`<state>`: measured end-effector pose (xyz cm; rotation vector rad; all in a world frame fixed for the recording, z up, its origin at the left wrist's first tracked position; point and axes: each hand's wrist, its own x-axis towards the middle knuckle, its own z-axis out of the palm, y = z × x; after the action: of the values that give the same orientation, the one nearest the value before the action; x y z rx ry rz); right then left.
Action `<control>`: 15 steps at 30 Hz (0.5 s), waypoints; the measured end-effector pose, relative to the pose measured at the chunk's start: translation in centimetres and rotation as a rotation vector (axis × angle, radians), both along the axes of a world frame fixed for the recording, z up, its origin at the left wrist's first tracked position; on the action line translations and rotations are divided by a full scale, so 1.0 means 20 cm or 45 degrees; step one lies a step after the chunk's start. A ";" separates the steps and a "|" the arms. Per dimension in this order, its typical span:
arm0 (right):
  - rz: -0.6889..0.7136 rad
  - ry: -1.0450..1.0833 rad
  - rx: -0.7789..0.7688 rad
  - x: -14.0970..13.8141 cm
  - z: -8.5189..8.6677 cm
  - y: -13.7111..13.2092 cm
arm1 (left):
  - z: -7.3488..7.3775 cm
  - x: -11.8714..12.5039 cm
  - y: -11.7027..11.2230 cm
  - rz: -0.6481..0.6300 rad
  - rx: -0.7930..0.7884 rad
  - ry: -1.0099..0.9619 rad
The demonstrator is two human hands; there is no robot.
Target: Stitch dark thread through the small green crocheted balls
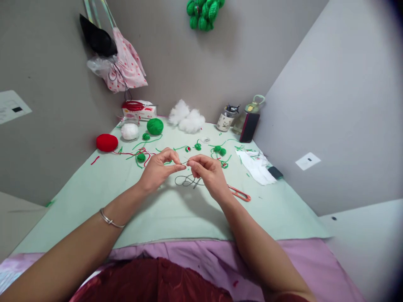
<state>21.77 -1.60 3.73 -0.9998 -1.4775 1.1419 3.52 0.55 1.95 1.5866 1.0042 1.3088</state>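
Observation:
Over the middle of the table my left hand (162,167) and my right hand (208,172) meet, fingertips nearly touching. Both are closed in a pinch on a thin dark cord (184,163), a short stretch of which shows between them. Whether a needle is there too is too small to tell. Loops of dark cord (185,180) lie on the table below my fingers. Orange thread snips (241,193) rest beside my right wrist. Small green crocheted balls (140,157) with loose yarn tails lie just beyond my hands.
Red yarn (107,143), white yarn (129,131) and green yarn (155,126) sit at the back left. White stuffing (187,117) lies by the wall. At the back right stand a tin (224,121), a bottle (241,121) and a phone (249,128), near white tissue (256,167).

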 end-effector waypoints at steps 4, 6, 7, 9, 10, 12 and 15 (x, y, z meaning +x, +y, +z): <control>0.007 0.014 -0.008 0.00 0.00 0.01 | 0.01 -0.01 0.00 -0.179 -0.235 -0.261; 0.005 0.020 -0.018 -0.01 0.00 0.00 | 0.01 0.00 0.00 -0.224 -0.311 -0.360; 0.007 0.016 -0.023 -0.01 0.00 0.00 | 0.01 0.00 0.00 -0.237 -0.328 -0.401; 0.010 -0.001 -0.028 -0.01 0.00 0.00 | 0.01 0.00 0.00 -0.259 -0.346 -0.465; 0.007 -0.012 -0.028 -0.01 0.00 0.00 | 0.01 0.00 0.00 -0.268 -0.354 -0.491; -0.005 -0.031 -0.026 -0.01 0.00 0.00 | 0.02 -0.01 0.01 -0.264 -0.366 -0.545; -0.032 -0.037 -0.027 0.01 0.01 0.01 | 0.05 -0.05 0.03 -0.166 -0.377 -0.636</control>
<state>21.95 -1.41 3.95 -1.0509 -1.4743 1.1316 2.58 1.09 2.99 1.0137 0.7256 1.3067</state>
